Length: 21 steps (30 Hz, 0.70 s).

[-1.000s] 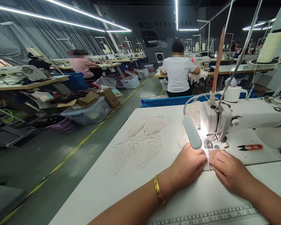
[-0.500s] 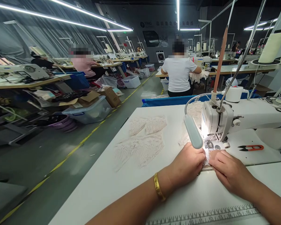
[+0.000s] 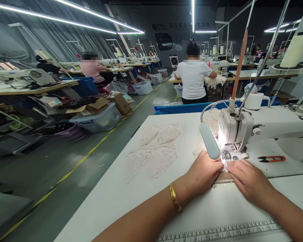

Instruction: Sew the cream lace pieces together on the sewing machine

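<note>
Under the lit head of a white sewing machine [image 3: 233, 129] lies a narrow strip of white lace fabric [image 3: 224, 167]. My left hand [image 3: 204, 170] has its fingers closed on the strip's left edge, partly behind a grey-green lamp [image 3: 210, 143]. On the other side, my right hand [image 3: 247, 179] pinches the strip, thumb and fingertips pressed together close to the presser foot. Both hands rest low by the machine bed. The needle tip is lost in glare. More cream lace fabric [image 3: 212, 122] lies behind the machine head, partly hidden.
Cream lace pieces [image 3: 154, 154] lie flat on the white table [image 3: 111, 208], left of my hands. Red-handled thread snips [image 3: 272, 159] sit right of the needle. A printed ruler scale [image 3: 224, 232] runs along the front. Ahead, a person in white [image 3: 194, 79] sits at another machine.
Both hands have shifted slightly, and the lace between them has moved forward toward the presser foot. More of the brownish surface below it shows. The view has turned a little.
</note>
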Motion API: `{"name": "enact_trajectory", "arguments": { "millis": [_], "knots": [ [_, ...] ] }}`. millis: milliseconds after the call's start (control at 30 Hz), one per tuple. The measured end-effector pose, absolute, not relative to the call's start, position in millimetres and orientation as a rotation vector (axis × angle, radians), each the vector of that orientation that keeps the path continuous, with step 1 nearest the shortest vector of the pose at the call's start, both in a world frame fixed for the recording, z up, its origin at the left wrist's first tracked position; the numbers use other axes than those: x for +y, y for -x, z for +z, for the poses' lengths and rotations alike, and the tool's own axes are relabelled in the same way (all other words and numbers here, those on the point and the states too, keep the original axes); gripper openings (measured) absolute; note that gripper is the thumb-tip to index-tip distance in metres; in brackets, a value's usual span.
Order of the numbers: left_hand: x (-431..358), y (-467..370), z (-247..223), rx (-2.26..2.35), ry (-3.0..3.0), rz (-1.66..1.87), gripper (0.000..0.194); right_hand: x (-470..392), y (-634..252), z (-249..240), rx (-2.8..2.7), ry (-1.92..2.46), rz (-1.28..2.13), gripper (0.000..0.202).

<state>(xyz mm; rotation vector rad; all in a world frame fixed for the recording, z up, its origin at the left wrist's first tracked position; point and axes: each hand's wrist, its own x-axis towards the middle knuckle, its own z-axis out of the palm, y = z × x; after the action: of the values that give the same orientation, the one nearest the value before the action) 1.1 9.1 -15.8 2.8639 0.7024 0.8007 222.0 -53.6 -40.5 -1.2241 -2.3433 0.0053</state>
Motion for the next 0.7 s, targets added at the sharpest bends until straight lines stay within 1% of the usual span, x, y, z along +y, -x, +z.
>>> {"name": "enact_trajectory", "arguments": {
  "millis": [133, 533, 700],
  "knots": [
    [13.4, -1.3, -19.3, 0.689, -2.885, 0.817, 0.026, -52.5, -223.4, -40.4, -2.338, 1.271, 0.041, 0.028],
    [8.1, -2.4, -18.1, 0.588, -2.907, 0.813, 0.027, -56.2, -220.9, -37.5, -2.323, 1.154, 0.062, 0.029],
    [7.4, -2.1, -13.8, 0.594, -2.954, 0.782, 0.025, -57.2, -222.2, -37.1, -2.289, 1.172, 0.06, 0.023]
  ]
}}
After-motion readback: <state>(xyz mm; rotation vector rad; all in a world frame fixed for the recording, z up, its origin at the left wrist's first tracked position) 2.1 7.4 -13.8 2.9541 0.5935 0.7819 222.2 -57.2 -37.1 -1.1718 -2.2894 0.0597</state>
